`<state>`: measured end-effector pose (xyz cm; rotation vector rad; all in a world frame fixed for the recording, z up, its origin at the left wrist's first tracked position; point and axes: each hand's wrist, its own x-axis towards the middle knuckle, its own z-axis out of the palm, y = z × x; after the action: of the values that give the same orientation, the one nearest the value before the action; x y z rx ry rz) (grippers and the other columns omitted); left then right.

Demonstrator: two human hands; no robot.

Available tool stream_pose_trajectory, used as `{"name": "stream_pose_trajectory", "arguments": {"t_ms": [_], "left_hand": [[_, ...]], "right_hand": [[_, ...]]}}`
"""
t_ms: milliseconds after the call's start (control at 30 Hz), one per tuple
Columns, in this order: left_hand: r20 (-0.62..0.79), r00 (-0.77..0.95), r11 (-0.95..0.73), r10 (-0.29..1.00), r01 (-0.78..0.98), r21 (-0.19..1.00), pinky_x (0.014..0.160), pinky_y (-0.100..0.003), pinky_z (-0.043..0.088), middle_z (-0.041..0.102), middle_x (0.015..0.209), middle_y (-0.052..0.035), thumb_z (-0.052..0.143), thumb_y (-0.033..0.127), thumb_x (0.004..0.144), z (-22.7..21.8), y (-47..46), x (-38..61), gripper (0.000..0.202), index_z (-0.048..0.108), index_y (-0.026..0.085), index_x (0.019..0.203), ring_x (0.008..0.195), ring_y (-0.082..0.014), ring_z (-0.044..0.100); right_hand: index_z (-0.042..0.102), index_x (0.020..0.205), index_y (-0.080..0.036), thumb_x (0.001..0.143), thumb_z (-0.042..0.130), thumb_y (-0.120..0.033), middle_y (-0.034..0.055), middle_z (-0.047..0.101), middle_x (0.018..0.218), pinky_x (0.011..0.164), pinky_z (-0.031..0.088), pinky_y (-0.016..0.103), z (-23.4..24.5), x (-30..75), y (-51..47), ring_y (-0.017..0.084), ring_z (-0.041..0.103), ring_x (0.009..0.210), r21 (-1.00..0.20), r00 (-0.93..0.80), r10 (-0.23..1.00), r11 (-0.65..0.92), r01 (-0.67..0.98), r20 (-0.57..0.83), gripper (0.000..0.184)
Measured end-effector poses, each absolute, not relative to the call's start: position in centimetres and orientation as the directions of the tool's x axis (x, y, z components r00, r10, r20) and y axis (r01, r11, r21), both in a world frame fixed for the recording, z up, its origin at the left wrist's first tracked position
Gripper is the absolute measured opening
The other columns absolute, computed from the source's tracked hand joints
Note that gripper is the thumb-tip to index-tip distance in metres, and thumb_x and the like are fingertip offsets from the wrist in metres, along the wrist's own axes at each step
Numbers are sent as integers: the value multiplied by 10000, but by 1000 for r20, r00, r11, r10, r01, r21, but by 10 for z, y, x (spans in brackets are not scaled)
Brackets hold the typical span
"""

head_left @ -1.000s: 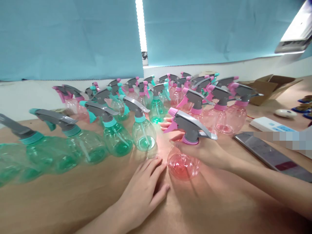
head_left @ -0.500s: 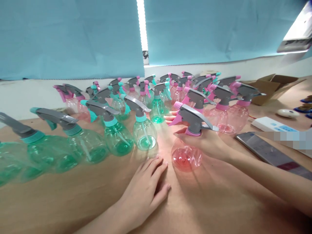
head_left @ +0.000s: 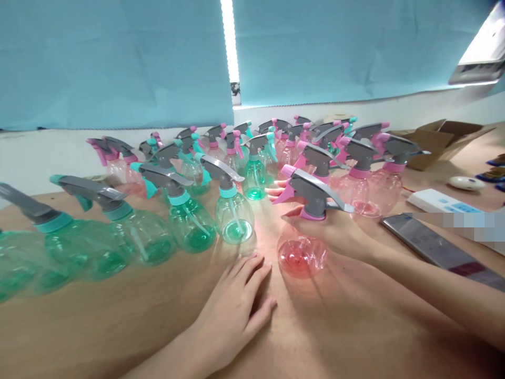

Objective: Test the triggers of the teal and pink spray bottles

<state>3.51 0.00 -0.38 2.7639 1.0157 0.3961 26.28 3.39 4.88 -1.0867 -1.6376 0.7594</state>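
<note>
A clear pink spray bottle (head_left: 302, 257) with a grey and pink trigger head stands upright on the table in front of me. Round its upper body and neck is my right hand (head_left: 335, 229), partly hidden behind the bottle; its fingertips show to the left of the trigger. My left hand (head_left: 236, 300) lies flat on the wood, holding nothing, fingers slightly apart. Just beyond it is a green spray bottle (head_left: 235, 218) with a turquoise collar. Another green spray bottle (head_left: 192, 226) stands to its left, in a row with several more.
Many pink and green spray bottles crowd the back of the table (head_left: 118, 326). On the right lie a phone (head_left: 434, 247), a white power strip (head_left: 442, 202) and a white computer mouse (head_left: 466, 183). An open cardboard box (head_left: 430, 145) sits behind them.
</note>
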Motion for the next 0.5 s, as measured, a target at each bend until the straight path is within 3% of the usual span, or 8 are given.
{"name": "stream_pose_trajectory", "arguments": {"t_ms": [267, 500], "left_hand": [[200, 730, -754, 654, 605, 255, 1039, -495, 391, 492, 1376, -111, 509, 329, 937, -5, 1, 34, 413, 471, 186, 1322, 1277, -306, 435], [203, 729, -754, 654, 608, 248, 1049, -505, 375, 478, 1390, -116, 495, 338, 945, -6, 1, 34, 414, 464, 185, 1329, 1285, -308, 424]], "right_hand": [[605, 1129, -328, 747, 584, -133, -29, 682, 733, 702, 538, 417, 48, 264, 34, 242, 659, 779, -861, -110, 922, 385, 333, 370, 430], [636, 831, -279, 733, 564, -120, -45, 552, 545, 621, 512, 385, 46, 267, 36, 208, 611, 634, -870, -106, 949, 314, 380, 297, 200]]}}
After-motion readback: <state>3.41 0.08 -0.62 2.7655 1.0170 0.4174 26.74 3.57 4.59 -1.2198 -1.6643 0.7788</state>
